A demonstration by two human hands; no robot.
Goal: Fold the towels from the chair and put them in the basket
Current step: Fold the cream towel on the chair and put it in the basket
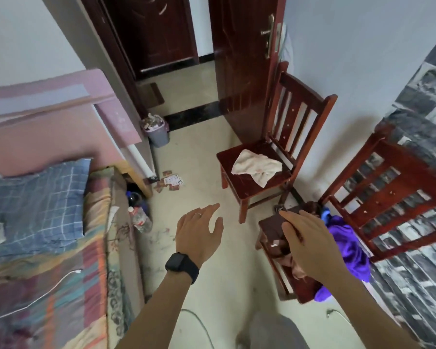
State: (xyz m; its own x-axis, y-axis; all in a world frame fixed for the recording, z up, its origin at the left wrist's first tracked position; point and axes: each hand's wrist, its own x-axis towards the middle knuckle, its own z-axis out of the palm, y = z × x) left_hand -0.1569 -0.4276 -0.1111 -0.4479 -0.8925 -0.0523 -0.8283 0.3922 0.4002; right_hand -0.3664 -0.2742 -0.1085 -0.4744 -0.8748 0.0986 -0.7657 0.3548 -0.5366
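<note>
A crumpled cream towel [258, 167] lies on the seat of a dark red wooden chair [275, 147] near the open door. My left hand [199, 231] hovers over the floor below and left of that chair, fingers spread, holding nothing; a black watch sits on its wrist. My right hand [305, 238] is stretched out flat above a small dark brown stool [275, 230], fingers extended and empty. No basket is recognisable in view.
A second red chair [388, 197] stands at the right with purple cloth [347, 238] beneath it. A bed with a blue checked pillow [35, 197] fills the left. Bottles [141, 217], scattered cards [171, 181] and a full bin [156, 132] sit on the floor.
</note>
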